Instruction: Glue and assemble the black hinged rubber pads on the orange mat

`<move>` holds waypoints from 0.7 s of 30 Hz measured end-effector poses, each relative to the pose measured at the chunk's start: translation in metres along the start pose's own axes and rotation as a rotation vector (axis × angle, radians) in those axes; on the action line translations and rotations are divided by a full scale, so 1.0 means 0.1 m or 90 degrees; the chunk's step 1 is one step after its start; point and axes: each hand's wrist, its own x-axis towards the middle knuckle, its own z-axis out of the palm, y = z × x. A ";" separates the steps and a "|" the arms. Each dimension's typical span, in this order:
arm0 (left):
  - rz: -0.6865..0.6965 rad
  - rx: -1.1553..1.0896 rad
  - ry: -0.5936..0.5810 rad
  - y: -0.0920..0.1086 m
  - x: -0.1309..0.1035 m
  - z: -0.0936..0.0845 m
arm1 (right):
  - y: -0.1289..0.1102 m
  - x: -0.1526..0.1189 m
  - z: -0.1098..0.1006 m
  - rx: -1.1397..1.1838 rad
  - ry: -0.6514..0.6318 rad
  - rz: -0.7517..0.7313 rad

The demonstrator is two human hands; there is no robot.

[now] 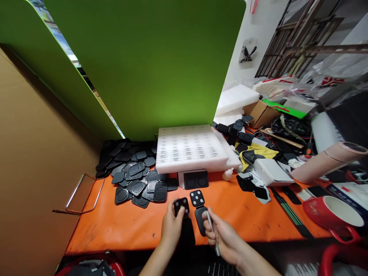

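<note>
My left hand (172, 218) pinches a black square piece with pale round dots (181, 202) between thumb and fingers. A slim silver pen-like tool (212, 226) is wrapped in the fingers of my right hand (222, 234), slanting down toward me. Between the hands, a black two-part piece (200, 220) lies on the orange table; its far square half carries several pale dots, its near half is plain. My right fingertips are close to that near half; whether they touch it I cannot tell. The lower part of the piece in my left hand blends into dark shadow.
A heap of black textured pieces (140, 184) covers the back left of the orange table (115, 226). A white foam block with slots (189, 149) stands at the back. A small white bottle (228, 174), a white box (271, 172) and a red mug (324, 212) are on the right.
</note>
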 end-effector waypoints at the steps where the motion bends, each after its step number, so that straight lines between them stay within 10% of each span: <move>1: -0.019 0.033 -0.009 -0.02 0.10 0.03 | -0.04 0.00 -0.02 -0.026 0.011 -0.025; 6: 0.060 0.266 0.048 -0.08 0.35 0.21 | -0.16 0.06 -0.26 -0.164 0.088 -0.130; 10: 0.172 0.397 0.076 -0.11 0.29 0.27 | -0.17 0.19 -0.52 -0.586 0.204 -0.356; 15: 0.316 0.511 -0.116 -0.15 0.04 0.26 | -0.11 0.27 -0.58 -0.962 0.201 -0.368; 21: 0.266 0.552 -0.232 -0.14 -0.08 0.28 | 0.00 0.24 -0.46 -1.017 0.175 -0.371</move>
